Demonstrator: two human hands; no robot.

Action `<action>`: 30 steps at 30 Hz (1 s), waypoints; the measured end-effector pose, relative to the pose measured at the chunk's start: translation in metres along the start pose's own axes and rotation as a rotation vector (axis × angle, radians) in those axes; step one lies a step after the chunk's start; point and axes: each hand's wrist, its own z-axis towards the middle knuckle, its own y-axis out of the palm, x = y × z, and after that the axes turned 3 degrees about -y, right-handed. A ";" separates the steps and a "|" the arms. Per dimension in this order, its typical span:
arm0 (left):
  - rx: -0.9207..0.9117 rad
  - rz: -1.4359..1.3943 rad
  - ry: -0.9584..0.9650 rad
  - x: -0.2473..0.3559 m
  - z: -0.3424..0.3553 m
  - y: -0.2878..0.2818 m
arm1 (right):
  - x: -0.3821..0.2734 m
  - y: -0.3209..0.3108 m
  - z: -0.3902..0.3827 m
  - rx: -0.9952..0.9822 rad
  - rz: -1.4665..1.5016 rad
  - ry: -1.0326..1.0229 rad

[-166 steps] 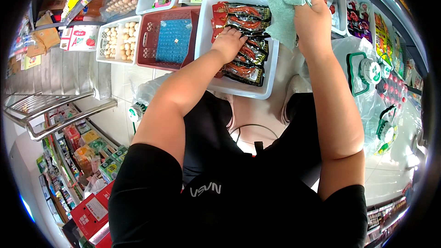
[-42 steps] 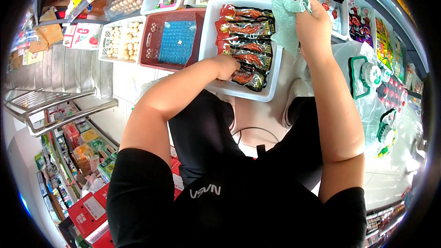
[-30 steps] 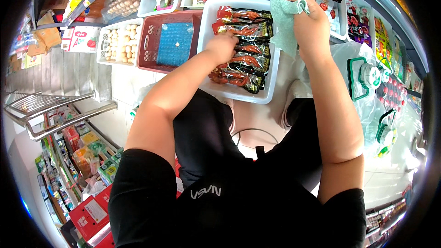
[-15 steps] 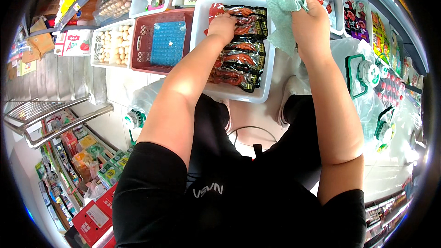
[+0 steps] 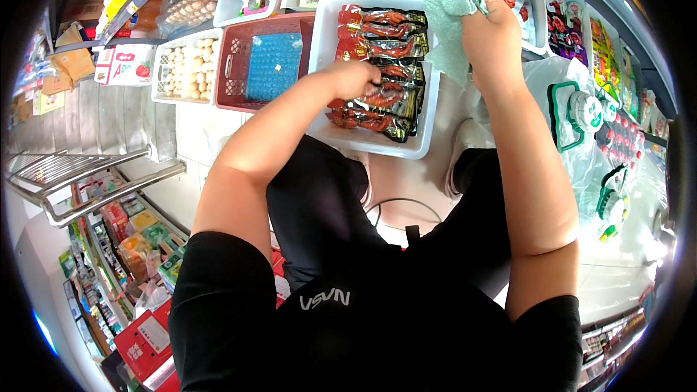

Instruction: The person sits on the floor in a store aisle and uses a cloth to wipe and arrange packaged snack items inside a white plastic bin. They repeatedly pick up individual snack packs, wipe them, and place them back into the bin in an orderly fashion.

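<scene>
A white plastic tub [image 5: 317,58] in front of me holds a row of glossy black and red food packets [image 5: 388,22] with reddish-brown food showing through clear windows. My left hand [image 5: 353,80] reaches into the tub from its left side. Its fingers are curled against a packet [image 5: 392,94] in the middle of the row, and the fingertips are partly hidden. Up at the tub's right edge, my right hand [image 5: 494,29] is closed on a pale green cloth [image 5: 446,29], which hangs down over the rim.
Left of the tub stand a brown-red basket [image 5: 236,58] with a blue sheet inside and a white crate of eggs [image 5: 181,69]. More bins of packets [image 5: 566,22] line the back right. Large clear jugs with green handles [image 5: 570,112] stand at the right, beside my leg.
My left hand has moved from the far packets toward the middle of the row, nearer to me. The far packets are now uncovered. The right hand keeps its hold on the cloth.
</scene>
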 end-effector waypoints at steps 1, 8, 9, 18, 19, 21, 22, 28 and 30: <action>0.011 0.070 0.016 -0.002 -0.003 0.012 | 0.000 0.000 0.000 -0.003 0.011 0.002; 0.107 0.142 0.070 0.039 -0.012 0.004 | 0.003 -0.003 0.001 0.008 -0.065 -0.066; 0.069 0.098 0.070 0.048 -0.014 0.002 | 0.002 -0.003 0.001 -0.005 -0.063 -0.048; 0.092 0.512 0.229 0.056 0.002 0.041 | 0.000 -0.003 0.002 -0.035 0.004 0.019; 0.100 0.501 0.255 0.052 0.004 0.045 | -0.001 -0.003 0.000 -0.033 -0.028 0.010; 0.119 0.482 0.304 0.039 0.010 0.056 | -0.001 -0.003 0.001 -0.021 -0.053 -0.018; 0.107 0.475 0.336 0.034 0.013 0.060 | 0.003 -0.003 0.003 -0.011 -0.048 -0.036; 0.084 0.475 0.401 0.039 0.019 0.068 | 0.006 -0.004 0.004 0.008 -0.024 -0.041; 0.124 0.464 0.396 0.039 0.019 0.067 | 0.004 -0.004 0.003 0.007 -0.026 -0.029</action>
